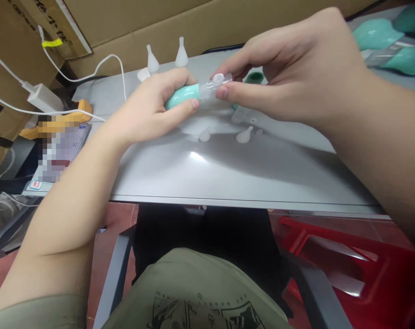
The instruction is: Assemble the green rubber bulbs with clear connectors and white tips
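My left hand (152,107) is wrapped round a teal rubber bulb (182,95) held sideways above the grey table (228,173). A clear plastic tube piece (216,84) sticks out of the bulb's right end, and my right hand (283,77) pinches it between thumb and fingers. Below the hands, small translucent silicone tips (243,135) lie loose on the table. Two more translucent tips (181,54) stand upright at the table's far edge. A dark green part (254,76) shows behind my right fingers.
Cardboard boxes (159,23) line the back. A white charger with cables (39,96) and a yellow object (80,109) lie at the left beside a blurred card. More teal bulbs (382,36) lie at the far right. A red plastic stool (365,269) stands below right.
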